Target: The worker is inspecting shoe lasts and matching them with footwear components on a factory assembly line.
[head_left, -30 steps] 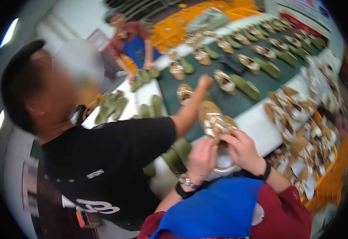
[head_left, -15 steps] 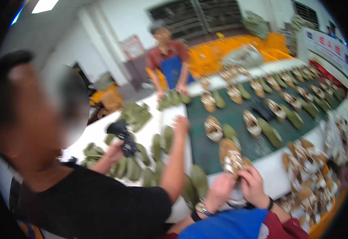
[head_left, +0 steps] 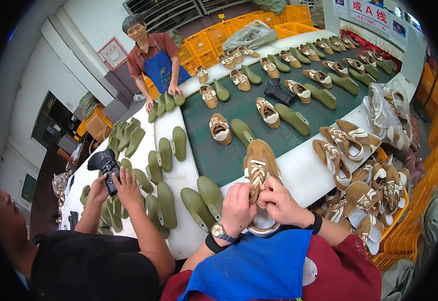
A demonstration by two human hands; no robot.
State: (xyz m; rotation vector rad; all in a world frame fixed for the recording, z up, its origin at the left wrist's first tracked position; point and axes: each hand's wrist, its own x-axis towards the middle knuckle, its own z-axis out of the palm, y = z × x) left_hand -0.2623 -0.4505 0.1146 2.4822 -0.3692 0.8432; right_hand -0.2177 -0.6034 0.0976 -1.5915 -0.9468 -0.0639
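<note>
A brown sneaker [head_left: 259,161] with white laces and stripes points away from me, held close above my blue apron. My left hand [head_left: 239,206] pinches the shoe's opening from the left, by the top of the laces. From the other side, the fingers of my right hand [head_left: 280,201] are closed at the same spot. Just what lies between the fingertips, lace, tongue or collar edge, is hidden. The pale inside of the heel end shows below my hands. A pair of green shoe lasts [head_left: 202,200] stands on the white table just left of my left hand.
A green conveyor belt [head_left: 199,128] carries rows of brown sneakers and green lasts. At right, more sneakers fill an orange crate [head_left: 402,213]. A co-worker in black holds a black object [head_left: 105,168] at left. Across the table, another person's hands [head_left: 175,90] touch lasts.
The view has swung and sharpened. The co-worker at left has drawn an outstretched arm back, and both their hands are now at the black object. My hands remain on the sneaker.
</note>
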